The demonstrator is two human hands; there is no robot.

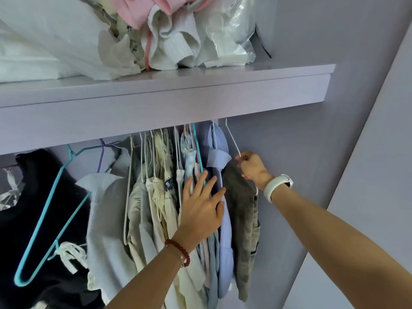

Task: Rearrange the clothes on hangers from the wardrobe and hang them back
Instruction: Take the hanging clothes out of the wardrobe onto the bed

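Your right grip [250,167] is clenched around the shoulder of a white wire hanger [231,139], fingers curled over the wire. The hanger's hook runs up behind the shelf [200,94] edge; whether it sits on a rail there is hidden. A grey-olive garment [243,210] hangs from it, rightmost in the row, just beside the wardrobe's side wall [312,152].

Your left grip [201,205] is released: fingers straight and spread, pressing flat on the pale blue shirt [224,241] and the clothes next to it.

Further left hang cream and white tops [153,197], a ribbed light sweater [107,215], and a black garment [44,186] with a teal hanger [52,210] lying tilted across it.

White watch [277,186] on right wrist, red bead bracelet [178,252] on left. Folded linens and a plastic bag [231,30] sit on the shelf.
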